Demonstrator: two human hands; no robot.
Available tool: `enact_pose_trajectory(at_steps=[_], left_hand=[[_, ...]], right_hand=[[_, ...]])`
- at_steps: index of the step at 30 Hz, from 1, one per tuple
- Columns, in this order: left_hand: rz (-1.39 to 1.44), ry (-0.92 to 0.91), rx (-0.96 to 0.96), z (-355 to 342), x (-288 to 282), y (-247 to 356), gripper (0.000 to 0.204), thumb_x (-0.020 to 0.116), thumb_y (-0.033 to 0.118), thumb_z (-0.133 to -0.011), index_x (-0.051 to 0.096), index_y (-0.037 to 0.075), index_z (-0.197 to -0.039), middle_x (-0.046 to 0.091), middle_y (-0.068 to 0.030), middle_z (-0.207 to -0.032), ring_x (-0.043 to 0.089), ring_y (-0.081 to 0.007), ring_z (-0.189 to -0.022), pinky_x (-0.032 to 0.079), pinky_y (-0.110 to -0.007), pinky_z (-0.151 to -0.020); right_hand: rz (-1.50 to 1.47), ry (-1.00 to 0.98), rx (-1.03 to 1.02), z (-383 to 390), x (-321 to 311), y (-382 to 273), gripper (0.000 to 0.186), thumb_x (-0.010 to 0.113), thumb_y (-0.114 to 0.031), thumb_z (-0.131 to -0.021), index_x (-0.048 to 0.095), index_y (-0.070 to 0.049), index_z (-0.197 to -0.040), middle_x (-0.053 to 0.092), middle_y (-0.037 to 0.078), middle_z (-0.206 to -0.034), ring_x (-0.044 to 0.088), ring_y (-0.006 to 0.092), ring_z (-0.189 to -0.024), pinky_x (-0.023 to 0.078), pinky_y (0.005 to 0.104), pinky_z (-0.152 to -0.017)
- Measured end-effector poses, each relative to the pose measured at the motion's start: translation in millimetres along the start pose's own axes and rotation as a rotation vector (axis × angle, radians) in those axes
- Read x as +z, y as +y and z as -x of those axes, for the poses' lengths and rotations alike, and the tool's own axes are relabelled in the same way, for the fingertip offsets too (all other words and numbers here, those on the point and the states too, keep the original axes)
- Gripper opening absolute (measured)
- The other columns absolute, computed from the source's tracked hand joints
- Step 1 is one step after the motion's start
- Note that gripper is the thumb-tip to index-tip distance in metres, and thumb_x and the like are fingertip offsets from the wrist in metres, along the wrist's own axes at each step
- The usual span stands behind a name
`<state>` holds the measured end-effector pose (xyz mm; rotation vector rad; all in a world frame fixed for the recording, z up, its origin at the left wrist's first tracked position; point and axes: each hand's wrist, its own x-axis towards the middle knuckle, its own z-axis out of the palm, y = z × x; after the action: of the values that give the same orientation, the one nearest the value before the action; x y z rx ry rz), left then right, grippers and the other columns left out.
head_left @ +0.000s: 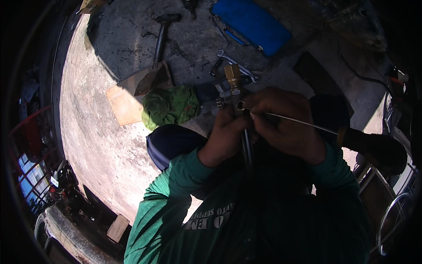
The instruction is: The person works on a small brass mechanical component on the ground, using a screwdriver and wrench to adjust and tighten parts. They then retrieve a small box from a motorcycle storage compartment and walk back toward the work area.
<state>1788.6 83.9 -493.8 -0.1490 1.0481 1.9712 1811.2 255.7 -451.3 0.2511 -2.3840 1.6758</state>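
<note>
My left hand (223, 137) is closed around a metal fitting that carries a hexagonal brass piece (233, 75). Below the brass, a round opening (240, 105) shows between my two hands, and a shiny metal rod (246, 147) extends down toward my body. My right hand (283, 121) is pinched, its fingertips at the round opening. From these fingers a thin metal shaft (303, 122) runs right to a thick dark end (373, 149), like a long screwdriver; shadow hides its exact kind. What the right fingertips grip is partly hidden.
Combination wrenches (237, 66) lie beyond my hands, near a blue case (250, 24). To the left are a green cloth (169, 105), a flat tan board (127, 99) and a hammer (161, 37). A wooden block (118, 228) sits at lower left on the concrete floor (92, 132).
</note>
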Motion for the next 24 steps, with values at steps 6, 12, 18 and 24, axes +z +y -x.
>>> enact_pose_trajectory(at_steps=[6,12,18,24], left_hand=[[0.000,-0.006,0.014,-0.5,1.9,2.2,0.021,0.054,0.005,-0.089,0.059,-0.004,-0.107,0.065,-0.0093,-0.078,0.064,-0.0161,-0.058,0.051,-0.027,-0.051],[0.000,0.002,0.019,-0.1,0.2,1.8,0.021,0.056,0.005,-0.090,0.058,-0.004,-0.109,0.065,-0.0097,-0.080,0.064,-0.0161,-0.059,0.051,-0.027,-0.051],[-0.005,0.014,0.022,-1.1,3.5,6.1,0.023,0.057,0.007,-0.091,0.057,-0.004,-0.111,0.065,-0.0099,-0.079,0.064,-0.0163,-0.059,0.051,-0.027,-0.052],[-0.012,0.027,0.016,0.0,1.0,6.0,0.025,0.058,0.007,-0.092,0.056,-0.004,-0.113,0.065,-0.0095,-0.079,0.064,-0.0160,-0.060,0.051,-0.027,-0.052]], right_hand=[[0.036,-0.069,0.038,-1.9,-5.2,-4.1,0.010,0.068,0.006,-0.080,0.062,0.001,-0.087,0.073,0.018,-0.095,0.075,0.0280,-0.085,0.059,0.0347,-0.068],[0.029,-0.062,0.034,-2.8,-4.9,-3.6,0.010,0.068,0.005,-0.080,0.062,0.001,-0.088,0.073,0.018,-0.096,0.075,0.0276,-0.084,0.058,0.0348,-0.069],[0.024,-0.042,0.029,-2.3,-3.5,-2.0,0.012,0.069,0.005,-0.081,0.063,0.001,-0.090,0.072,0.018,-0.096,0.074,0.0266,-0.084,0.058,0.0338,-0.069],[0.017,0.020,0.049,-1.3,-0.1,-3.8,0.012,0.069,0.006,-0.082,0.063,0.000,-0.091,0.073,0.017,-0.097,0.074,0.0241,-0.087,0.058,0.0323,-0.071]])
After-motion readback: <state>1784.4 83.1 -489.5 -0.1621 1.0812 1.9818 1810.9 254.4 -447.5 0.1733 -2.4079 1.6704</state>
